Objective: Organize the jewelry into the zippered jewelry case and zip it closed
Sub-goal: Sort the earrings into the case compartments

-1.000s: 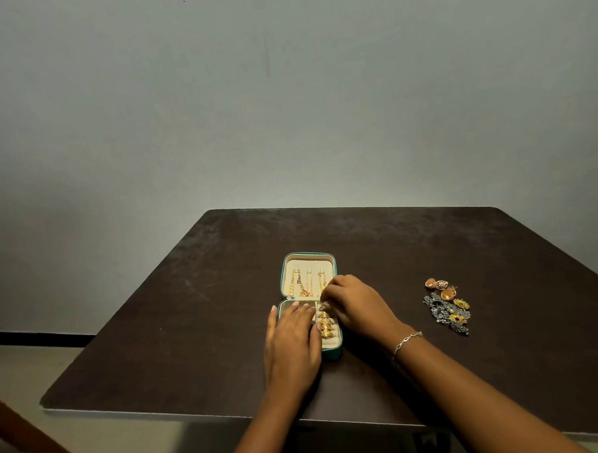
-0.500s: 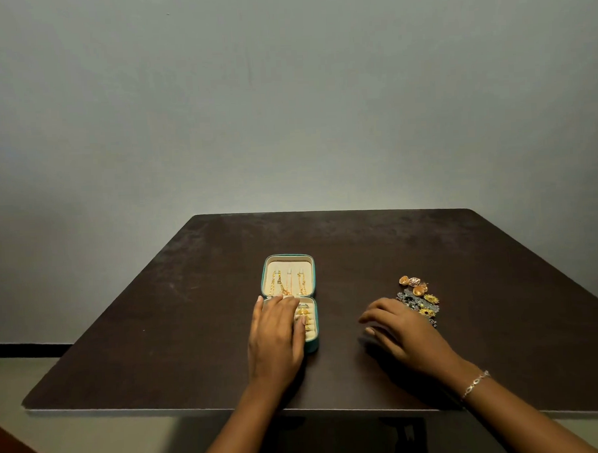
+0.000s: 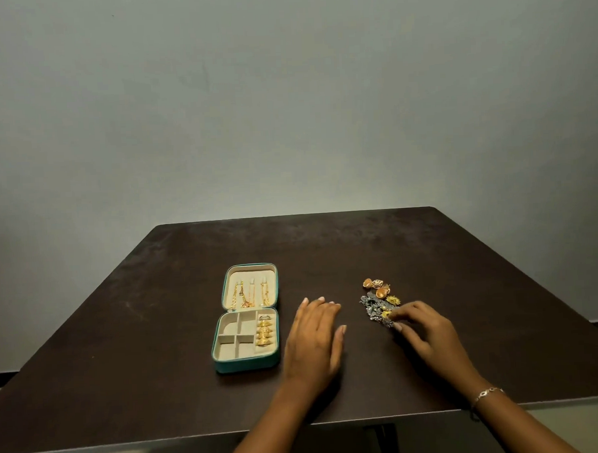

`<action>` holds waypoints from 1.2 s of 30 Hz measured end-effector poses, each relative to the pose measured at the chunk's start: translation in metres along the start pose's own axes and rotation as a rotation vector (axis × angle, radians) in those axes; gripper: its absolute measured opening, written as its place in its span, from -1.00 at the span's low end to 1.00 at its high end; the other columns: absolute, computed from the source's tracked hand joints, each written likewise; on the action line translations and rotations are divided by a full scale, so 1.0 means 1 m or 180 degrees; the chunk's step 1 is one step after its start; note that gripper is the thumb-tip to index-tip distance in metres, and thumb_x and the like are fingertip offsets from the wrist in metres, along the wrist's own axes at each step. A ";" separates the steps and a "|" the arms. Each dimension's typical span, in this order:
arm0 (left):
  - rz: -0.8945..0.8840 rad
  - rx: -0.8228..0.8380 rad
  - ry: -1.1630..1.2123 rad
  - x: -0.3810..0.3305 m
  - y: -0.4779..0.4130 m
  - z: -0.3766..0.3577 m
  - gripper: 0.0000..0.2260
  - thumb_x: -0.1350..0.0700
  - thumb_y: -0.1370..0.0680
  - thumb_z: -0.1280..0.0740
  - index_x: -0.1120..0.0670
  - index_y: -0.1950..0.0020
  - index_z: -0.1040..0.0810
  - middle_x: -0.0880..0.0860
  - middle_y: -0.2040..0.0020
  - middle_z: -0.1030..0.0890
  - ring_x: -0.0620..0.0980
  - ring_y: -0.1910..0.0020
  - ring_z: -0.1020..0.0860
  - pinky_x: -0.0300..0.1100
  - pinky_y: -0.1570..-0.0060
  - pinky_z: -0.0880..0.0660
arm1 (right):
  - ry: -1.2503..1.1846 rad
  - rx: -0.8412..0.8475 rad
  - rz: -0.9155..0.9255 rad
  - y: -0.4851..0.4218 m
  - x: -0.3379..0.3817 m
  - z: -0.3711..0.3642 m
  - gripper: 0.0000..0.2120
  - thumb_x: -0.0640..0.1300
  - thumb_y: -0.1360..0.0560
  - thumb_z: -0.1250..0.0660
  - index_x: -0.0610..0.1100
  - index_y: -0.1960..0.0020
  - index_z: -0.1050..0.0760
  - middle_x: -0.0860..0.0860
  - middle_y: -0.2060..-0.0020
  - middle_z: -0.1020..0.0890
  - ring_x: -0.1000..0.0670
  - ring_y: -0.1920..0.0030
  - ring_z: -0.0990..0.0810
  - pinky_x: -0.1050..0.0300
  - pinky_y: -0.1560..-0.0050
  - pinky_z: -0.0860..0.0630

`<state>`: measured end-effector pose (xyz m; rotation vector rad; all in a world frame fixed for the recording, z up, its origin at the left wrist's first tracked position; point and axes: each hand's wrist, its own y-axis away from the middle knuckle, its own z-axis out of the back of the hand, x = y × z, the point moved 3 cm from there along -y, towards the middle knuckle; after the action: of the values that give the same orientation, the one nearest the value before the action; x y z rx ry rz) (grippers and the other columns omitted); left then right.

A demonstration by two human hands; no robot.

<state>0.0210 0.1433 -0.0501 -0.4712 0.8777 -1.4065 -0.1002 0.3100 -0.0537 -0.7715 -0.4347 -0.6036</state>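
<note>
The case (image 3: pixel 247 364) lies open on the tabletop (image 3: pixel 124 336), with gold pieces (image 3: pixel 264 334) inside. Beside it the left hand (image 3: pixel 312 338) rests flat, fingers straight. The right hand (image 3: pixel 429 333) curls onto the loose jewelry (image 3: pixel 376 303); whether it pinches any is unclear.

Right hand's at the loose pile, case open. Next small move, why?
Probably pinch one piece from the pile of silver and orange-gold jewelry with the right hand: its fingertips are at the pile, and the open teal zippered case has empty compartments.
</note>
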 end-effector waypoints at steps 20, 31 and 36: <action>0.0018 0.0048 0.0312 0.007 -0.021 -0.054 -0.81 0.08 -0.47 -0.18 0.08 -0.02 -0.47 0.03 0.14 -0.60 -0.09 0.05 -0.46 -0.17 -0.24 -0.27 | 0.0159 0.0078 -0.1106 -0.049 -0.041 -0.018 -0.89 -0.21 -0.43 -0.39 -0.02 0.11 -0.59 0.06 0.10 -0.54 0.02 -0.02 -0.46 0.14 0.03 -0.38; -0.0086 0.0048 0.0335 0.004 -0.019 -0.049 -0.85 0.08 -0.47 -0.18 0.04 -0.03 -0.40 0.02 0.17 -0.59 -0.12 0.10 -0.42 -0.19 -0.23 -0.27 | -0.1353 -0.0694 -0.1230 -0.039 -0.040 -0.007 -0.78 -0.35 -0.45 -0.32 -0.04 0.17 -0.56 0.00 0.20 -0.65 -0.05 0.07 -0.61 0.01 0.03 -0.50; -0.0110 0.0095 0.0463 0.000 -0.018 -0.047 -0.84 0.07 -0.48 -0.19 0.04 -0.03 -0.43 0.01 0.16 -0.59 -0.13 0.10 -0.44 -0.22 -0.24 -0.26 | -0.2071 -0.0730 -0.1038 -0.026 -0.019 -0.002 -0.76 -0.44 -0.43 -0.29 -0.12 0.09 -0.56 -0.04 0.16 -0.63 -0.01 0.06 -0.60 0.12 0.03 -0.52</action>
<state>-0.0263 0.1506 -0.0657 -0.3661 0.9680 -1.4979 -0.1312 0.2998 -0.0526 -1.1283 -1.1188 -0.7061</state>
